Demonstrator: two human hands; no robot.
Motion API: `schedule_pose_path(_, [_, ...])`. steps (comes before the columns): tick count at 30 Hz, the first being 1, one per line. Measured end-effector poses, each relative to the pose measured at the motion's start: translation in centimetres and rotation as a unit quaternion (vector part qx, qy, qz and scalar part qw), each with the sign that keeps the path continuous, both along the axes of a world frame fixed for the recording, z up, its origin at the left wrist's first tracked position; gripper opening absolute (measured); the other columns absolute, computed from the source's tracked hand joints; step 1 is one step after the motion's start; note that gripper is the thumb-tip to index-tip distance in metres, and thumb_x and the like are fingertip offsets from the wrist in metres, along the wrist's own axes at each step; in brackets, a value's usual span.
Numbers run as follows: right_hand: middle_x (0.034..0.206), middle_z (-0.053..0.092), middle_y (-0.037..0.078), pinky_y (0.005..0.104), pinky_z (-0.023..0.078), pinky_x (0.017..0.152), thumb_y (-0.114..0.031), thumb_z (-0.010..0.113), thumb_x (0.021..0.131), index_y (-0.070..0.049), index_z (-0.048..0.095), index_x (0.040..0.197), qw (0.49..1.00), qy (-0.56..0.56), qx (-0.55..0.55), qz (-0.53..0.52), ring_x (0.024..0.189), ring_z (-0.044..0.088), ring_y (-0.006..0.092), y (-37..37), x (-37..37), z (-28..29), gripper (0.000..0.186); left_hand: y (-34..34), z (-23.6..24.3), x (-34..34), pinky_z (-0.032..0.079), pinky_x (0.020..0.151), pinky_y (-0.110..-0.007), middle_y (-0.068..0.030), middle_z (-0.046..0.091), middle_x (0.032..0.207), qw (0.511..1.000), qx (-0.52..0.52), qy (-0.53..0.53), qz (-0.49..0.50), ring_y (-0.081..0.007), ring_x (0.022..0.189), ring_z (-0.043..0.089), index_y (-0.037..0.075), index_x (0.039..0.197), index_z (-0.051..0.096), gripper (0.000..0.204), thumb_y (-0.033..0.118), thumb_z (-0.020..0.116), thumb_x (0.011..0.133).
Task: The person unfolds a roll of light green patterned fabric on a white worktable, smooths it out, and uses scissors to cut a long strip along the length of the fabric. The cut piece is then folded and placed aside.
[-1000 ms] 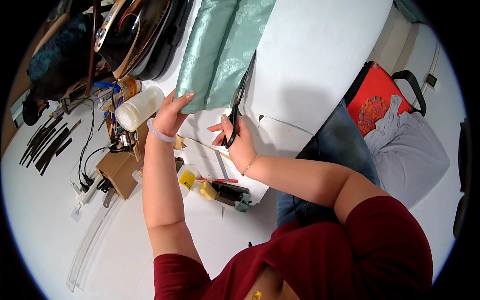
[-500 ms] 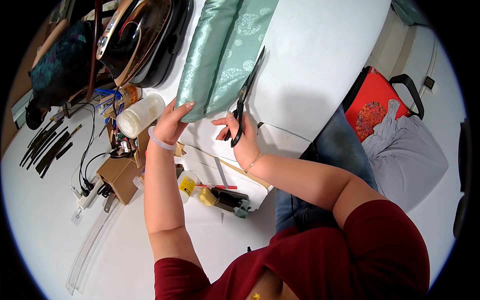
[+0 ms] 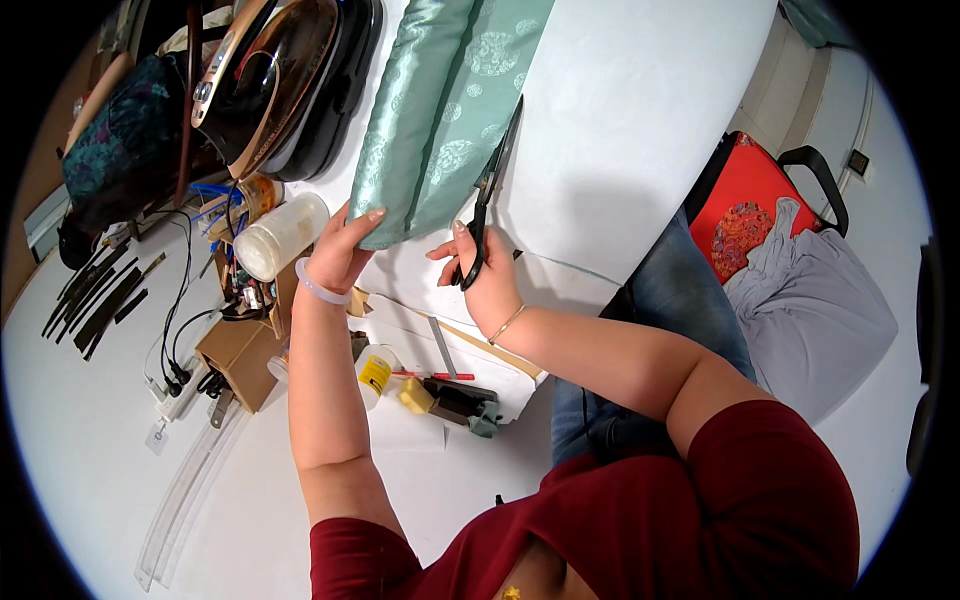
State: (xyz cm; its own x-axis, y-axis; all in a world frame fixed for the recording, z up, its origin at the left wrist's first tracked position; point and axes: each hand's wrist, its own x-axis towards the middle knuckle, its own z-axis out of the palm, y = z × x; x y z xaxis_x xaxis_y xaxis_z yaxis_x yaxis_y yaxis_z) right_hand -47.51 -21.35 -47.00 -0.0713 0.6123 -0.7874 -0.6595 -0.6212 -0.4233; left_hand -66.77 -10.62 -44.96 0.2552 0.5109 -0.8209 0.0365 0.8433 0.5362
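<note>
Looks like a small sewing or tailoring workroom to me, though I honestly can't tell if it's in a shop or somebody's home. Big giveaway is the white counter (image 3: 630, 110) with a length of shiny patterned green fabric (image 3: 415, 150) on it, black scissors (image 3: 481, 205) right by its edge and a chunky iron (image 3: 290, 90) off to the left. There's also a long clear ruler (image 3: 183, 500), a bunch of loose dark strips (image 3: 95, 303) and a white power strip (image 3: 178, 402) with black plugs in it.

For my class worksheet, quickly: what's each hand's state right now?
Left hand: holding the green patterned fabric by its near end.
Right hand: holding black-handled scissors.
</note>
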Motion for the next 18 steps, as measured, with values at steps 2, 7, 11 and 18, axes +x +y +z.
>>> schedule_pose_path(2, [0.086, 0.070, 0.011, 0.0270, 0.047, 0.059, -0.036, 0.055, 0.105, -0.001, 0.052, 0.100, 1.000, -0.007, -0.001, 0.004, 0.059, 0.058, 0.0117, 0.0, 0.0, 0.0, 0.036, 0.0, 0.0, -0.1, 0.043, 0.107, -0.038, -0.0130, 0.059, 0.133, 1.000, -0.002, 0.002, 0.001, -0.0219, 0.122, 0.056, -0.004, 0.142, 0.045, 0.057, 0.021, 0.065, 0.095])
schedule_pose_path(7, [0.085, 0.069, 0.011, 0.0268, 0.047, 0.058, -0.036, 0.056, 0.105, -0.001, 0.052, 0.098, 1.000, -0.012, 0.000, 0.012, 0.058, 0.056, 0.0115, 0.2, 0.5, 0.2, 0.036, 0.0, 0.1, 0.0, 0.043, 0.106, -0.039, -0.0120, 0.061, 0.130, 1.000, 0.003, 0.005, -0.001, -0.0219, 0.120, 0.058, -0.004, 0.141, 0.047, 0.054, 0.022, 0.064, 0.096])
schedule_pose_path(11, [0.085, 0.069, 0.010, 0.0261, 0.045, 0.058, -0.039, 0.057, 0.104, -0.002, 0.053, 0.098, 0.999, -0.034, 0.026, -0.007, 0.058, 0.055, 0.0106, 0.8, 0.7, -0.4, 0.037, 0.0, 0.1, -0.3, 0.044, 0.105, -0.038, -0.0127, 0.061, 0.130, 1.000, -0.006, 0.012, -0.002, -0.0217, 0.120, 0.058, -0.004, 0.140, 0.047, 0.055, 0.021, 0.066, 0.095])
schedule_pose_path(18, [0.085, 0.069, 0.009, 0.0262, 0.045, 0.058, -0.044, 0.058, 0.102, -0.003, 0.054, 0.098, 0.998, -0.044, 0.032, -0.018, 0.058, 0.054, 0.0100, 2.7, 1.6, -0.8, 0.042, 0.0, 0.4, 0.1, 0.044, 0.105, -0.037, -0.0131, 0.061, 0.131, 1.000, -0.005, 0.008, 0.002, -0.0217, 0.120, 0.058, -0.005, 0.140, 0.046, 0.056, 0.022, 0.066, 0.095])
